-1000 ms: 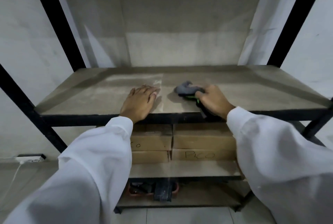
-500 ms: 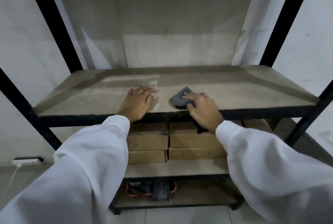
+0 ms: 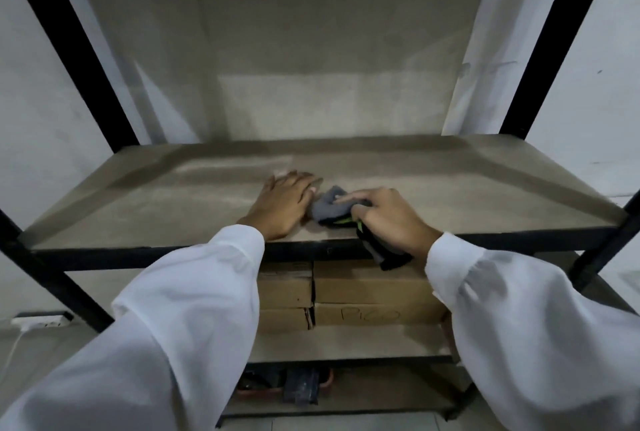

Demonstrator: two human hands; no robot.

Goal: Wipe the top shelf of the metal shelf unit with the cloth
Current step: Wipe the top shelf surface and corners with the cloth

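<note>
The top shelf (image 3: 450,188) is a dusty beige board in a black metal frame. A grey cloth (image 3: 327,206) with a green and black part lies bunched near the front edge, at the middle. My right hand (image 3: 388,219) grips the cloth, with fingers pressed on it; a dark end of the cloth hangs down over the shelf's front rail. My left hand (image 3: 285,203) lies flat on the board just left of the cloth, fingers together and touching the cloth's edge.
Black uprights (image 3: 550,42) stand at the shelf's corners. Cardboard boxes (image 3: 374,292) sit on the shelf below, and dark items (image 3: 299,385) on the lowest shelf. A white power strip (image 3: 38,320) lies by the wall at lower left.
My right hand has slid the cloth leftward along the front of the shelf until it meets my left hand. My left hand has stayed flat in place.
</note>
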